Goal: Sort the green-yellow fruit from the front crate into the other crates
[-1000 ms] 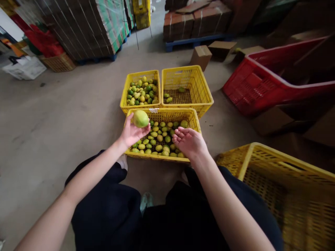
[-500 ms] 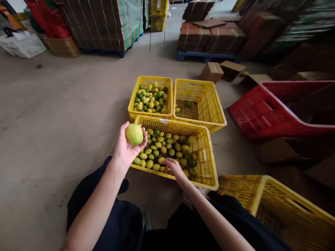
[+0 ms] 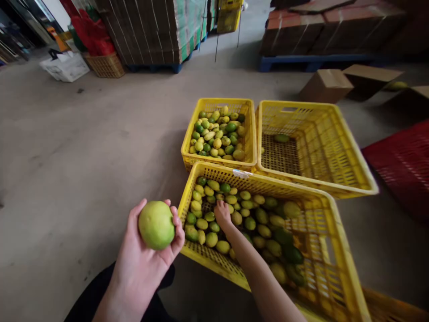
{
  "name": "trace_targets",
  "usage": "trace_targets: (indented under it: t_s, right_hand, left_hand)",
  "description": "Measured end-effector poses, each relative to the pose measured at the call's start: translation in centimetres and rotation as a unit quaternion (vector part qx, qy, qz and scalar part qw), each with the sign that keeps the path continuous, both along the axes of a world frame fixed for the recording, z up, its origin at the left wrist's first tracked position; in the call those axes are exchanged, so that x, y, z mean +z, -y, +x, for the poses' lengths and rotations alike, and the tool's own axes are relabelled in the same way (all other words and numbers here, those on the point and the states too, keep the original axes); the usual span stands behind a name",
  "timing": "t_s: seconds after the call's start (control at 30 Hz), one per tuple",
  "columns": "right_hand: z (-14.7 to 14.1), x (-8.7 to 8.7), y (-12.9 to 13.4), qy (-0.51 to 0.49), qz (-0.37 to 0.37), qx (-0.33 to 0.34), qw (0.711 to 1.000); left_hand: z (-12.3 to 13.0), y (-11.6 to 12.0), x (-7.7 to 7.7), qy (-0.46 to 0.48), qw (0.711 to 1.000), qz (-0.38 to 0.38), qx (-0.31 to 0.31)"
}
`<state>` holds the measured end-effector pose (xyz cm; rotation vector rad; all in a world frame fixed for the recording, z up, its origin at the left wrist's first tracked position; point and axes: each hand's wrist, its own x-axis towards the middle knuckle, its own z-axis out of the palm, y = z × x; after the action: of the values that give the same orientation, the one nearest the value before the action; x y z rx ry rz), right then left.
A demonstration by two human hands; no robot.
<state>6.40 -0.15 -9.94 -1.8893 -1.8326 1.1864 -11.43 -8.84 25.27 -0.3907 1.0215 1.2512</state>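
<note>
Big fruit in one hand, the other hand down in the crate

On the floor (image 3: 83,156), the near crate (image 3: 321,223) is largest. Beyond it, the right crate (image 3: 321,147) sits at 1 o'clock with a few fruits, the well-filled left crate (image 3: 219,101) at 11. Outside the near crate's 9 o'clock side, the left hand (image 3: 142,266) is curled round the big fruit (image 3: 156,225). Inside, toward 10 o'clock, the right hand (image 3: 223,215) points down among small fruits (image 3: 236,218); its grip cannot be told.

Oval yellow-green fruits (image 3: 236,218) lie in a long yellow plastic crate (image 3: 317,237), lower centre; behind it, a squarish yellow plastic crate (image 3: 217,161) stands left of a wide yellow plastic crate (image 3: 320,145).
</note>
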Motion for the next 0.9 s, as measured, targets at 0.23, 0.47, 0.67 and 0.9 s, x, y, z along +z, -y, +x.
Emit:
trace_targets:
  t_s: [0.23, 0.47, 0.67, 0.9]
  right_hand:
    - [-0.1, -0.4, -1.0, 0.027, 0.010, 0.003, 1.000]
    - [1.0, 9.8, 1.3, 0.100, 0.113, 0.076, 0.986]
    - [3.8, 24.4, 4.9, 0.132, 0.321, 0.090, 0.933]
    - [6.0, 33.3, 13.3, -0.163, 0.343, -0.064, 0.923]
  left_hand:
    - [0.1, -0.6, -0.7, -0.001, 1.000, -0.009, -0.024]
    - [-1.4, -0.5, -0.6, 0.036, 0.997, 0.068, 0.025]
    - [-0.4, 1.4, 0.7, 0.006, 0.987, 0.160, -0.013]
    - [3.6, 3.8, 0.7, -0.066, 0.933, 0.327, -0.135]
